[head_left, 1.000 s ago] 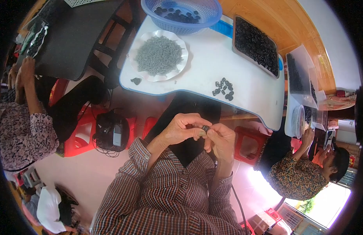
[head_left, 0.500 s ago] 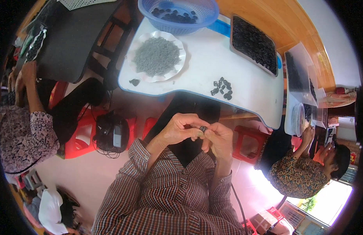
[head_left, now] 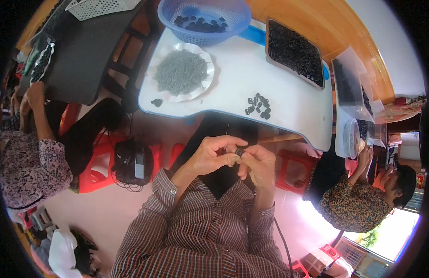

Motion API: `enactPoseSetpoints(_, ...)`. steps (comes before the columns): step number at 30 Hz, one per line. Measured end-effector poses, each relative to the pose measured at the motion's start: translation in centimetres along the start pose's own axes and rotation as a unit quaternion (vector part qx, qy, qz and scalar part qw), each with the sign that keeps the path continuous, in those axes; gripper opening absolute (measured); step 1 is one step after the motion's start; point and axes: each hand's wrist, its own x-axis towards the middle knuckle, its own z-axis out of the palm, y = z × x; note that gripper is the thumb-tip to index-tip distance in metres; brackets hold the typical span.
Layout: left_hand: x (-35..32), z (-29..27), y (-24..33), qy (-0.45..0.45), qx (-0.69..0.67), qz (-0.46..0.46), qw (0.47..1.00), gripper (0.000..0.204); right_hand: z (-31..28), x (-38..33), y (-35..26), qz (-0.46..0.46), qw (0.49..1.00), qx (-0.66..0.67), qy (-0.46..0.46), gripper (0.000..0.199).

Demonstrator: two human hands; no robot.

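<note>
My left hand (head_left: pixel 213 155): raised in front of chest, below near edge of white table (head_left: pixel 288 123), fingers curled, thumb and forefinger pinching small dark part (head_left: pixel 240 151). My right hand (head_left: pixel 259 166): just beside left, fingertips closed on same part from other side. Both forearms bent inward, checked sleeves. Part: tiny, black, roundish, detail too small to tell. On table: loose cluster of similar black pieces (head_left: pixel 258 105); white plate of grey bits (head_left: pixel 181 72) toward its left.

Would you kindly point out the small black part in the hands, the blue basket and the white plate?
small black part (head_left: pixel 240 151), head view, its visible top.
blue basket (head_left: pixel 233 28), head view, right wall.
white plate (head_left: pixel 155 73), head view, bare left rim.
</note>
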Motion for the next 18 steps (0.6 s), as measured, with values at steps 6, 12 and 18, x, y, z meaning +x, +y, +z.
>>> enactPoseSetpoints(6,0.38,-0.42,0.35,-0.05,0.047,0.034,0.997,0.029,-0.57,0.03,-0.05,0.001,0.999,0.021,-0.035,0.009)
enactPoseSetpoints(12,0.14,-0.32,0.26,-0.015,-0.054,-0.032,0.998,0.025,-0.27,0.25,-0.15,-0.003,0.999,0.034,-0.038,0.01)
enactPoseSetpoints(18,-0.48,-0.25,0.2,0.001,0.018,0.014,1.0,0.023,-0.14,-0.21,0.27,0.006,0.999,0.027,-0.033,0.008)
